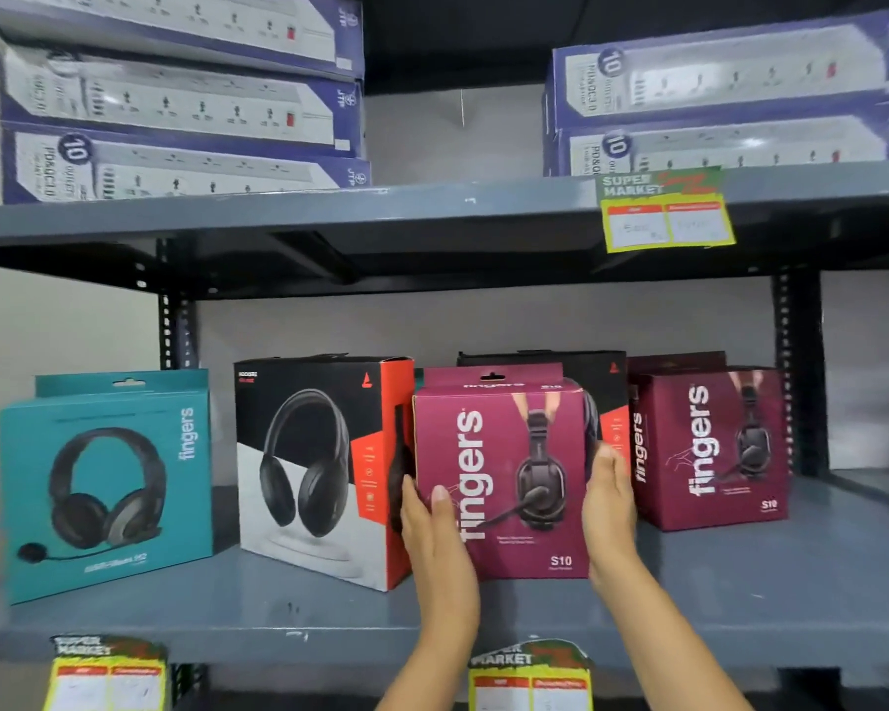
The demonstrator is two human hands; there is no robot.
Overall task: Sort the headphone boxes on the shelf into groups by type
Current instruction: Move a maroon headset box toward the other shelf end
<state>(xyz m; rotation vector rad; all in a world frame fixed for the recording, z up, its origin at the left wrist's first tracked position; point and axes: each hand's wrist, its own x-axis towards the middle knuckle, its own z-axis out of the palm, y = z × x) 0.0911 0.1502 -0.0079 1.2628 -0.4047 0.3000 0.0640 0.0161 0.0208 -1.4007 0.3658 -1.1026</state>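
- Nearest, price tags (529,679) hang from the lower shelf (740,597) edge.
- Left hand (435,536) and right hand (609,510): both hands flat against opposite sides of the magenta box (504,479), clasping it between them at the shelf front.
- Flanking: teal box (106,484) far left, black-and-red box (319,469) beside it, second magenta box (709,449) right.
- Behind: another black box (591,372), mostly hidden.
- Above: power-strip boxes (175,100) stacked on the upper shelf.

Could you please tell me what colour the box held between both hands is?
The held box is magenta with white lettering, per the head view.
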